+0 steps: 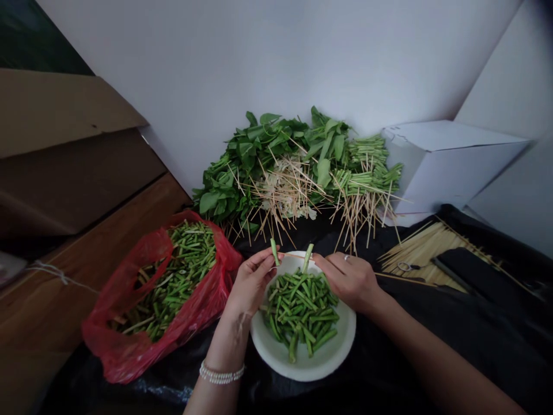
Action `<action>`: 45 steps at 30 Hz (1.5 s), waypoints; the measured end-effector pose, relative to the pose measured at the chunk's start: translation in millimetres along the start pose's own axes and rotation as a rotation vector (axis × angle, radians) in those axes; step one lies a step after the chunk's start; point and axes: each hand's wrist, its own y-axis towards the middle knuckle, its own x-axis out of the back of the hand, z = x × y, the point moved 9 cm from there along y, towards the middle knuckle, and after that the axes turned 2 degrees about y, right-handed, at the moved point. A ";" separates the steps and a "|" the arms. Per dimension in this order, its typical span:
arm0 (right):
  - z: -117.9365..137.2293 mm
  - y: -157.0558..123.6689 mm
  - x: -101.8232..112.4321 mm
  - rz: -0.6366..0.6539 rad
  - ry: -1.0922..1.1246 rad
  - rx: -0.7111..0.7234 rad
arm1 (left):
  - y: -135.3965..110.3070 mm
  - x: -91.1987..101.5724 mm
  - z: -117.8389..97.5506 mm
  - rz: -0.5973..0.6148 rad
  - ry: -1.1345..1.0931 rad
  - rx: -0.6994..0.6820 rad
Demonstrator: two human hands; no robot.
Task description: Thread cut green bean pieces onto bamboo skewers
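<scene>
Above the white bowl [303,373], my left hand [254,279] pinches a short green stem piece [275,252] upright between thumb and fingers. A thin wooden skewer [294,256] runs sideways from that piece to my right hand [352,281], whose fingers are closed around it. Close to the right fingertips, a second green stem piece [308,257] stands upright against the skewer; whether it is pierced I cannot tell. Cut green stems [302,308] fill much of the bowl below both hands.
Left of the bowl lies an open red plastic bag [228,259] of cut stems. Behind are leafy greens [216,184] and skewered bundles [367,176]. At right are loose skewers [415,248], a dark phone-like object [462,268] and a white box [470,167]; a cardboard box [64,167] stands left.
</scene>
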 end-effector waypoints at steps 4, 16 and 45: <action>1.9 1.1 0.6 0.005 -0.005 0.017 | -0.5 0.1 -0.2 -0.001 -0.015 0.009; 4.8 0.1 -3.3 0.041 -0.018 0.036 | -2.5 -2.5 2.2 0.019 0.042 0.012; 14.3 -6.2 -13.3 0.074 0.093 0.025 | -7.5 -24.9 26.8 0.087 0.102 0.111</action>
